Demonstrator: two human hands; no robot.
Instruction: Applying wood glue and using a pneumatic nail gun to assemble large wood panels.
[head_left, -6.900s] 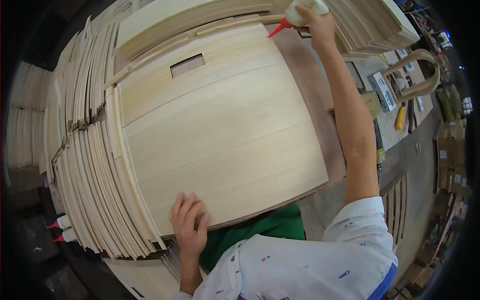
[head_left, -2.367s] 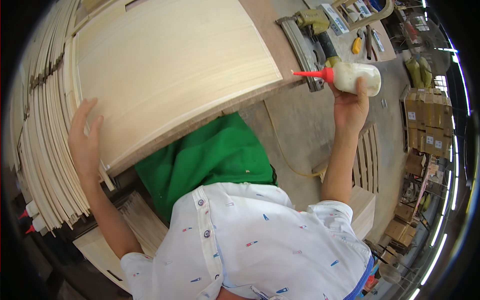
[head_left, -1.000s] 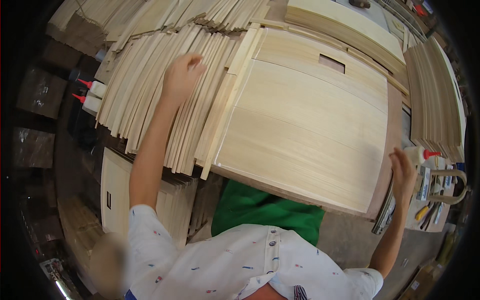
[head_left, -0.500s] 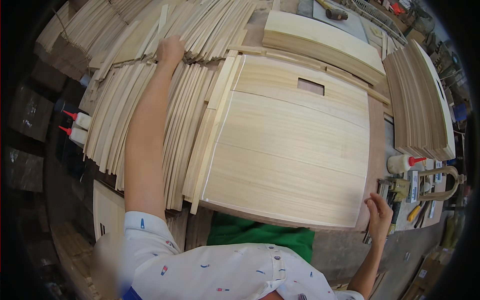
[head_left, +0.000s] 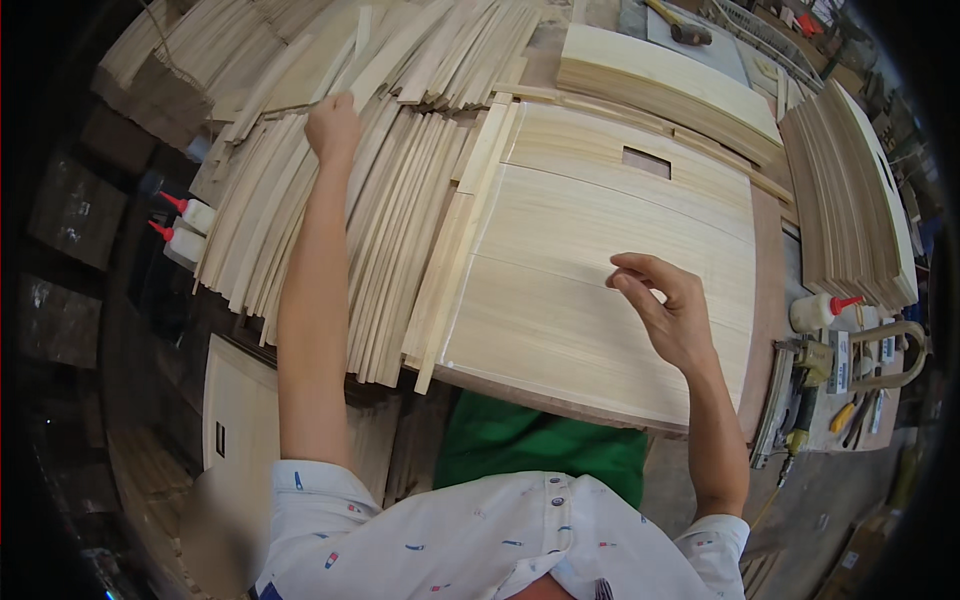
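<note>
My left hand (head_left: 333,125) is closed around the near end of a pale wooden strip (head_left: 395,55), among the strip stacks at the far left. Beneath that forearm lies a nearer stack of wooden strips (head_left: 400,230). Over the light wooden panel (head_left: 560,320) hovers my right hand (head_left: 672,305), its fingers loosely curled, thumb and forefinger slightly apart, nothing visible between them. The panel has a rectangular cutout near its far edge and a thin white line of what looks like glue along its left side. Narrow strips (head_left: 462,235) lie beside that line.
Stacked boards stand behind the panel (head_left: 660,90) and at the right (head_left: 850,200). A glue bottle (head_left: 812,312) with a red tip and a nail gun (head_left: 808,370) lie right of the panel. Two more glue bottles (head_left: 185,245) sit at the left. A hammer (head_left: 688,33) lies at the back.
My right hand has risen from the panel's near right corner and moved left over its surface. My left hand has come slightly nearer, pulling a strip out of the far stack.
</note>
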